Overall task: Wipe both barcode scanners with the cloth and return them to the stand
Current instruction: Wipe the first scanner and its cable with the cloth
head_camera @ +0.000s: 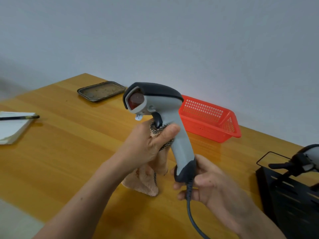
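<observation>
A grey and black barcode scanner (165,107) stands upright in mid-air above the wooden table (69,152), its red window facing left. My right hand (207,183) grips the dark base of its handle, and the cable (191,214) hangs down from there. My left hand (148,144) holds a peach cloth (143,181) with a checked edge and presses it round the handle just below the trigger. The cloth's loose end drapes down to the table. A second scanner (309,157) sits on the black stand (290,195) at the right edge, partly cut off.
A red plastic basket (208,118) stands behind the scanner near the wall. A metal tray (101,91) lies at the table's far corner. At the left edge a notepad (12,128) lies with a pen (19,117) on it.
</observation>
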